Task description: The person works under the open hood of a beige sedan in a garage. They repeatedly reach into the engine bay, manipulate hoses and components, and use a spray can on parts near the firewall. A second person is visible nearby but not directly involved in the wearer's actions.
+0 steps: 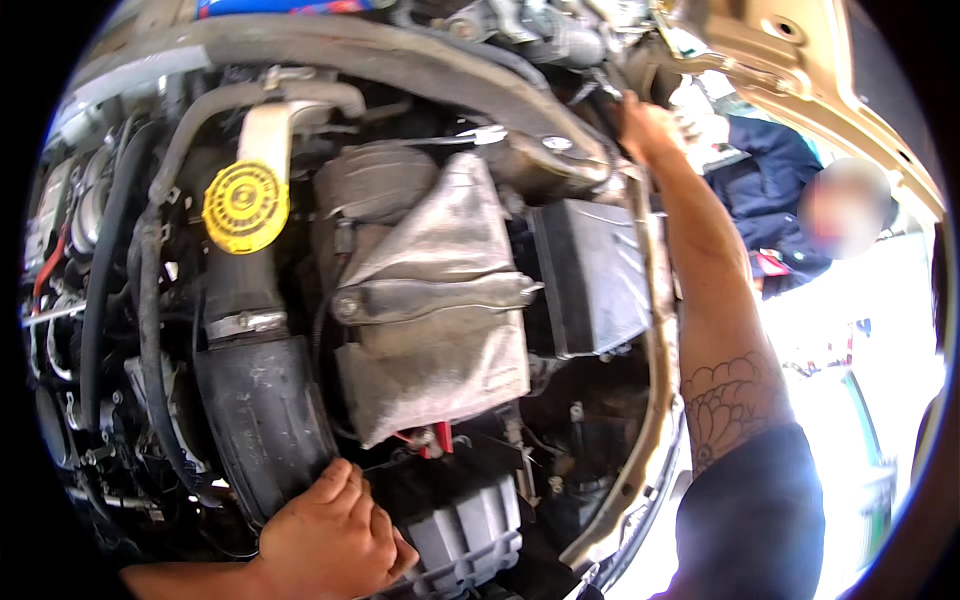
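Observation:
My left hand (335,535) is closed low in the picture, its fingers curled over the edge of a ribbed black air intake duct (270,420). The fingertips are out of sight in the gap beside it. Far up on the right, my right hand (647,132) reaches to the corner of the engine bay, next to a dark hose (604,105). Its fingers look bent round something small that I cannot make out. Between the hands sits a box under a dusty grey cover (430,370), held by a strap (435,300).
A yellow round cap (245,207) stands left of the cover. Behind lies a silver wrench-like tool (480,135). A black box (590,275) is at the right, by the body edge (660,300). Another person (765,185) in dark clothing leans in under the raised hood (800,50).

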The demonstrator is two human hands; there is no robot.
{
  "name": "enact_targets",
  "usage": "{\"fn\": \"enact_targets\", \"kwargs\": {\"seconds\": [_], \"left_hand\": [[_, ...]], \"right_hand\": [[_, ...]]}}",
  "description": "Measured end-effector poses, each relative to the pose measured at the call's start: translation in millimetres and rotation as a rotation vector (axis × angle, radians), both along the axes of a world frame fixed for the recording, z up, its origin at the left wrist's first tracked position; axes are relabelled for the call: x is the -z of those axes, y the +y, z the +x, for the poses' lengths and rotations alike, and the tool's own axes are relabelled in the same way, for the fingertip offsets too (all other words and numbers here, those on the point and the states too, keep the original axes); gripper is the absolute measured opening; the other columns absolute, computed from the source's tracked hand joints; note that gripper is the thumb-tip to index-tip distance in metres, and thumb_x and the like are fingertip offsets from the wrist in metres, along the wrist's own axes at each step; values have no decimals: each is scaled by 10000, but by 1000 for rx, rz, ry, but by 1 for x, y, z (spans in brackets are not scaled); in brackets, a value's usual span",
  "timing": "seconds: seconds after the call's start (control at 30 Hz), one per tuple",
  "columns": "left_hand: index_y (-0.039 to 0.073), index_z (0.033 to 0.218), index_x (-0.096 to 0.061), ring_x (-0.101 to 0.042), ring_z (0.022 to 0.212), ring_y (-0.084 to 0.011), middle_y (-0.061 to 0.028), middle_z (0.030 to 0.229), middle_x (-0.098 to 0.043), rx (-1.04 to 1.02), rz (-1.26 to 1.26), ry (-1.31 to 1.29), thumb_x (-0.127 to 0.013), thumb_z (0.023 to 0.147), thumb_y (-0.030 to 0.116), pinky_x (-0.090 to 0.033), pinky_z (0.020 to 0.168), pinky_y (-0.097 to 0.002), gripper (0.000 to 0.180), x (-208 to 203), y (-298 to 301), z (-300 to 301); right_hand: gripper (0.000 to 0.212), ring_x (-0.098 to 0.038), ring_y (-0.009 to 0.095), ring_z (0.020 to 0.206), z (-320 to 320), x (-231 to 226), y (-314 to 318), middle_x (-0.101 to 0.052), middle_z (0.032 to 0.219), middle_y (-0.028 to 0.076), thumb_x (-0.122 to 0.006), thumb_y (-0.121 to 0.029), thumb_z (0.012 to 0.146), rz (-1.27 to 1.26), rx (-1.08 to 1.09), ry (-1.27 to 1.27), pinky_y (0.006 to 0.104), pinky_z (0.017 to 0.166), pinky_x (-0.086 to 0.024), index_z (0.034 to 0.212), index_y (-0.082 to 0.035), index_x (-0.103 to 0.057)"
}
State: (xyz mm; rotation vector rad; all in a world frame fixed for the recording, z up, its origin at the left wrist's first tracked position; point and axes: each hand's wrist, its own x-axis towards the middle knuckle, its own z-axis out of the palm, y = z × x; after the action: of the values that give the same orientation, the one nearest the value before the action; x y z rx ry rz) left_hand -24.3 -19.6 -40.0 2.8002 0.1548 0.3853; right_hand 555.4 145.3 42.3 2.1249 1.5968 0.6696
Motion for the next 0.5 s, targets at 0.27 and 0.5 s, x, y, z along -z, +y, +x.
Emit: {"fn": "enact_targets", "kwargs": {"seconds": [0.27,0.5], "left_hand": [[-10,555,-636,-650,694,-314,-200,625,-652,53,-22,94,-557,860,328,-456,963,-420,463,-38,3,-6],[-17,558,-633,-665,708,-348,-213,635,-660,75,-6,11,-571,851,336,-460,974,-445,463,-13,11,12]], "right_hand": [[397,-679,476,1008,-25,-25,-24,-696,1044,302,-486,-271,1002,49,174,137,560,882,-537,1279,12,-516],[409,-665,489,1044,-11,-22,-4,-687,1078,313,-494,-342,1000,52,127,156,558,870,-535,1119,25,-628]]}}
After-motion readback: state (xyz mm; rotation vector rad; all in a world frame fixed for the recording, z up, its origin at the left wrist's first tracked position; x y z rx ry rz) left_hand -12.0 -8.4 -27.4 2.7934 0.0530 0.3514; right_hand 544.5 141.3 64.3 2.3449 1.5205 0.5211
